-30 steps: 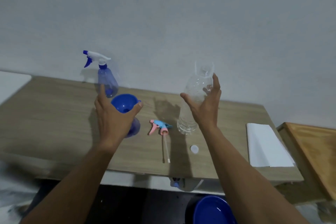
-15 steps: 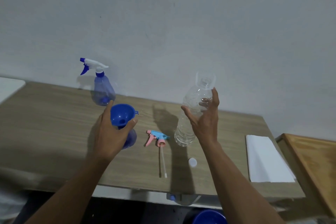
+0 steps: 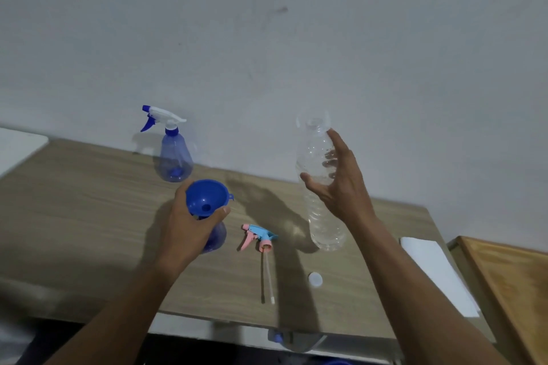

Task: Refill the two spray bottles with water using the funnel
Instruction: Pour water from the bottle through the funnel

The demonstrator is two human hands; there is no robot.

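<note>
The left hand (image 3: 189,231) has its grip closed round the neck of a translucent blue plastic spray bottle (image 3: 218,238) that stands headless on the light wood-grain table (image 3: 89,216). Its thumb and fingers curl just under the round blue plastic funnel (image 3: 207,197), which sits upright in the bottle's mouth. The right hand (image 3: 341,187) holds a clear ribbed plastic water bottle (image 3: 324,222) by its upper half in a wide grip, with the thumb on the near side and the fingers wrapped round the far side, showing through the plastic. That bottle is uncapped, leans slightly with its mouth toward the left, and is well apart from the funnel; whether its base touches the table I cannot tell. Between the two bottles a pink-and-light-blue trigger sprayer head (image 3: 259,238) lies on its side, its thin white dip tube (image 3: 269,278) pointing toward the near edge. A small round white cap (image 3: 315,279) lies just right of the tube. A second translucent blue spray bottle with a white-and-blue trigger (image 3: 175,157) stands at the back by the wall, and a white sheet (image 3: 439,272) lies at the table's right end.
</note>
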